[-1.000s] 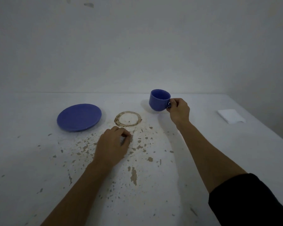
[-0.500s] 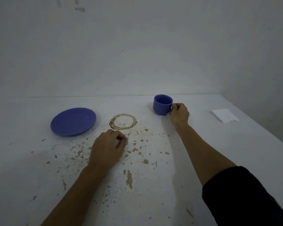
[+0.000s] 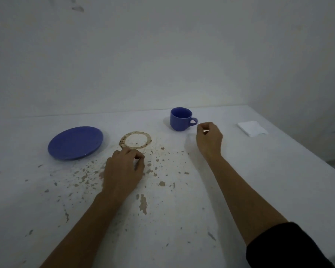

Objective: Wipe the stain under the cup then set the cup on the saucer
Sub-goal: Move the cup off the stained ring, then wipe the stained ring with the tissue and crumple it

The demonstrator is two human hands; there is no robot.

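A blue cup (image 3: 180, 120) stands upright on the white table (image 3: 259, 180), handle pointing right. My right hand (image 3: 209, 139) hovers just right of and below the handle, fingers curled, holding nothing and not touching the cup. A brown ring stain (image 3: 135, 139) marks the table left of the cup. The blue saucer (image 3: 75, 142) lies left of the stain. My left hand (image 3: 123, 171) rests on the table just in front of the stain, fingers curled shut and empty.
A folded white cloth (image 3: 252, 128) lies at the far right of the table. Chipped paint flecks (image 3: 143, 204) scatter over the table's middle. A white wall (image 3: 162, 55) rises behind, and the table's right edge (image 3: 317, 163) drops off.
My right hand lowered the cup onto the table right of the stain, let go of the handle and drew back slightly. My left hand stayed in place.
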